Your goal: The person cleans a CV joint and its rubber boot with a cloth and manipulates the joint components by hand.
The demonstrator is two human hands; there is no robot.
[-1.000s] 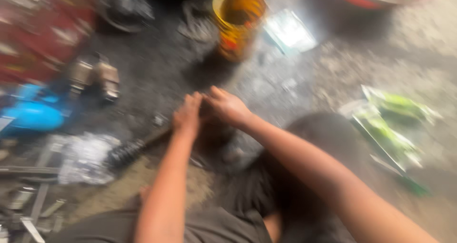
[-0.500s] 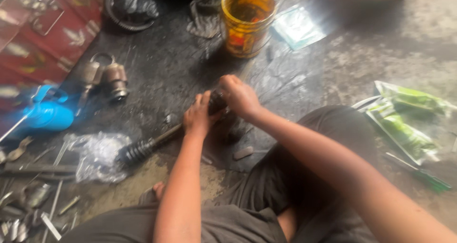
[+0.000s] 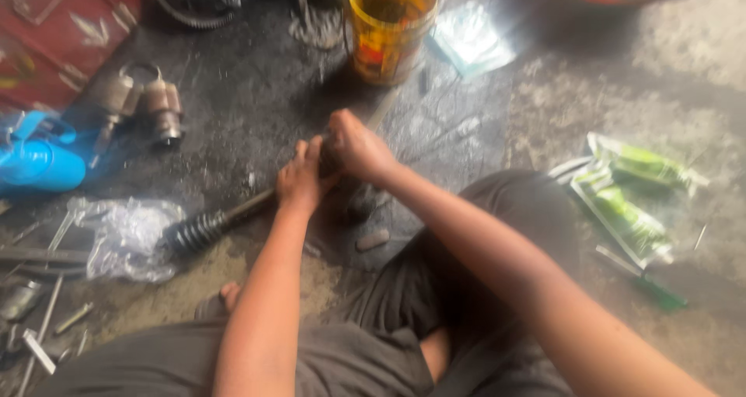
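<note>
While both my hands grip the shaft (image 3: 256,203), left hand (image 3: 299,181) and right hand (image 3: 353,144) have fingers closed tight around it; it lies on the floor just below the yellow jar (image 3: 388,24).

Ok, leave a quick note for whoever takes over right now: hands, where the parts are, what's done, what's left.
Left hand: closed on the dark shaft, mid-length.
Right hand: closed on the shaft's upper end, touching the left.
Shaft: lies slanted on the greasy floor; its ribbed rubber boot is at the lower-left end, beside a clear plastic bag.
Nearby: yellow jar above the hands, green packets to the right, small metal parts upper left.
Done: both hands on the shaft. Left: cannot tell; the hands hide the joint end.
</note>
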